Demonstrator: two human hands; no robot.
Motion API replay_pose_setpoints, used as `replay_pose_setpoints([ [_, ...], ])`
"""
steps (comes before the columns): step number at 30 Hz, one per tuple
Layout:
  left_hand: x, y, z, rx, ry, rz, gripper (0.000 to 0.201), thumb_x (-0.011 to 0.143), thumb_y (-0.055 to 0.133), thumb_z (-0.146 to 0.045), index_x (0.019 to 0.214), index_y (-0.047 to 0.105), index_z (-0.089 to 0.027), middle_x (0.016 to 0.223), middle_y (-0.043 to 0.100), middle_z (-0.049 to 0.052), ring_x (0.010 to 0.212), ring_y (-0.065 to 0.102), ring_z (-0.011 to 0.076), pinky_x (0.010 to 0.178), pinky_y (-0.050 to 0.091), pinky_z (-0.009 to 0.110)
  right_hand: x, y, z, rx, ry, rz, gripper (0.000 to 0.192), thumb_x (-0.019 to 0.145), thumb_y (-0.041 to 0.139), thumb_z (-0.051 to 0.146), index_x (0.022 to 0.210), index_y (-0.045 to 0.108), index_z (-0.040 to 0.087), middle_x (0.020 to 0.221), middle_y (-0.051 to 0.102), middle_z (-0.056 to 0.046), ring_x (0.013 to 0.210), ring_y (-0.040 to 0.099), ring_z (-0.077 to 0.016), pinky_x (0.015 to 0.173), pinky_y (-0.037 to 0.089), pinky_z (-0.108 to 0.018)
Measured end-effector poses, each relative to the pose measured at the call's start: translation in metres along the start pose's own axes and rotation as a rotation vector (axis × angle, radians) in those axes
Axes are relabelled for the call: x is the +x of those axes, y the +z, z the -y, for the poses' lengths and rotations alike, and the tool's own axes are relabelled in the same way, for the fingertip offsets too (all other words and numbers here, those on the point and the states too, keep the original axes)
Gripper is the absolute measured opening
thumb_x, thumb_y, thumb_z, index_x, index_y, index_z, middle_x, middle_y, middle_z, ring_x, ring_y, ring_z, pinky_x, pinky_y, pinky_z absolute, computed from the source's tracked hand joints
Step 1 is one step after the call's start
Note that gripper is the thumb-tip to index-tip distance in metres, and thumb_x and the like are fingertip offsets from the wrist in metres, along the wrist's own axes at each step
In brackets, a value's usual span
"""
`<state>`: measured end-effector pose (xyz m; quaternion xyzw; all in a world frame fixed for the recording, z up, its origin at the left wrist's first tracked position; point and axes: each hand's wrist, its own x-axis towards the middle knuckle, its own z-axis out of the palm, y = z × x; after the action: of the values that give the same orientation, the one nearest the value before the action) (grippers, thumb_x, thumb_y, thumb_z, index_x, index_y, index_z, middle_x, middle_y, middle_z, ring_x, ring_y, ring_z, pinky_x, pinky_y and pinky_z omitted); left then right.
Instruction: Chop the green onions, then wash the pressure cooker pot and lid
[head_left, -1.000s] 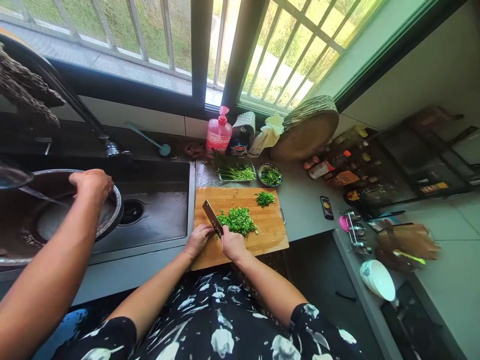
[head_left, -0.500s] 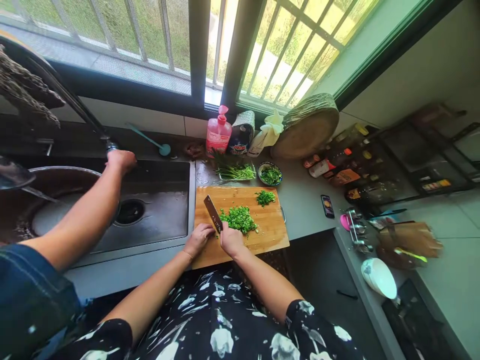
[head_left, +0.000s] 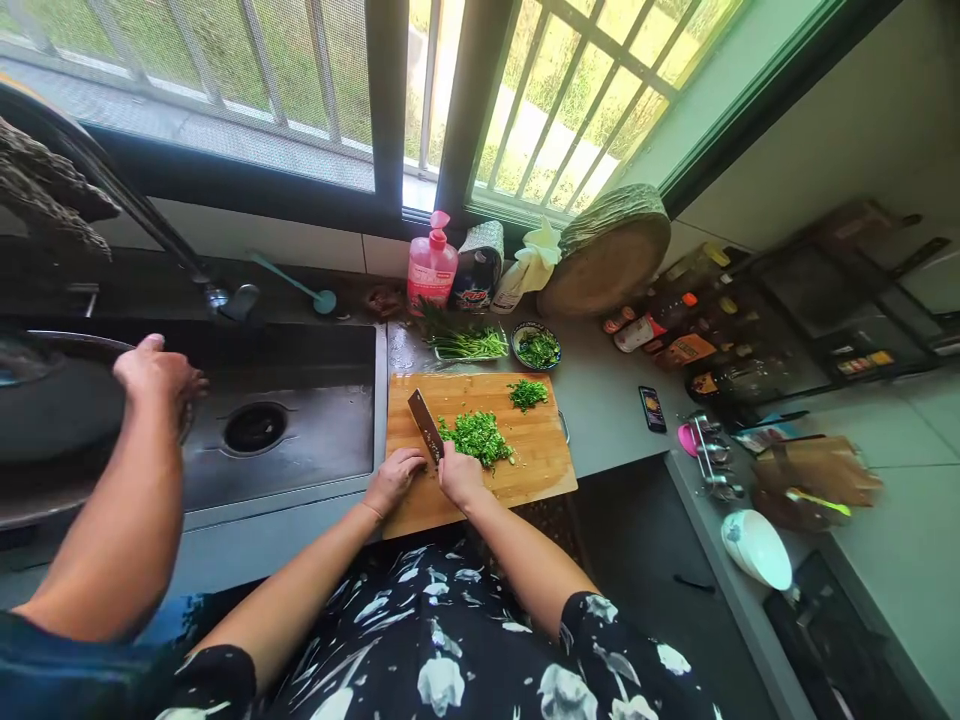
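Note:
My right hand (head_left: 460,476) is wrapped round the handle of a cleaver (head_left: 426,425), whose blade stands tilted above the wooden cutting board (head_left: 420,510). To the left of the blade, my left hand (head_left: 395,478) lies at the board's edge with its fingers bent and pressed together. Whatever those fingers pinch is hidden. A pile of chopped greens (head_left: 477,438) sits just right of the cleaver, and a smaller green pile (head_left: 529,394) lies at the board's back right corner. Behind the board are a clear tray of long green stalks (head_left: 472,345) and a patterned bowl of greens (head_left: 538,348).
At left, another person's hand (head_left: 154,378) grips a large metal basin (head_left: 45,515) at the sink (head_left: 322,450), under a faucet (head_left: 229,300). A pink pump bottle (head_left: 433,270) and a round chopping block (head_left: 604,260) stand by the window. A phone (head_left: 652,410) lies on the counter.
The other person's hand has left the faucet and now holds the basin, which has shifted left. The water stream no longer shows. My hands and the cleaver have barely moved.

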<state>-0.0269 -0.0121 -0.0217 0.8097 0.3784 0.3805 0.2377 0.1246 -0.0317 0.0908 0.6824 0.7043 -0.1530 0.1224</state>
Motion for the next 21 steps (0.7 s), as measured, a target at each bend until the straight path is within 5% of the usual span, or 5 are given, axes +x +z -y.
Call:
replay_pose_setpoints([
  [7, -0.001, 0.000, 0.006, 0.111, -0.024, 0.012, 0.030, 0.092, 0.043, -0.034, 0.090, 0.069, -0.019, 0.087, 0.066, 0.006, 0.080, 0.059, 0.0181, 0.071, 0.052, 0.032, -0.010, -0.004, -0.004, 0.032, -0.031, -0.020, 0.023, 0.091, 0.039, 0.028, 0.111, 0.044, 0.017, 0.084, 0.069, -0.009, 0.076, 0.068, -0.0224, 0.065, 0.047, -0.029],
  [21, 0.001, 0.000, 0.008, 0.125, 0.057, 0.001, 0.026, 0.089, 0.043, -0.018, 0.091, 0.069, -0.019, 0.086, 0.068, 0.009, 0.077, 0.060, 0.0183, 0.070, 0.053, 0.033, 0.002, 0.000, 0.008, -0.021, -0.044, -0.011, 0.020, 0.090, 0.039, 0.022, 0.108, 0.043, 0.015, 0.083, 0.069, -0.012, 0.076, 0.069, -0.0231, 0.063, 0.050, -0.030],
])
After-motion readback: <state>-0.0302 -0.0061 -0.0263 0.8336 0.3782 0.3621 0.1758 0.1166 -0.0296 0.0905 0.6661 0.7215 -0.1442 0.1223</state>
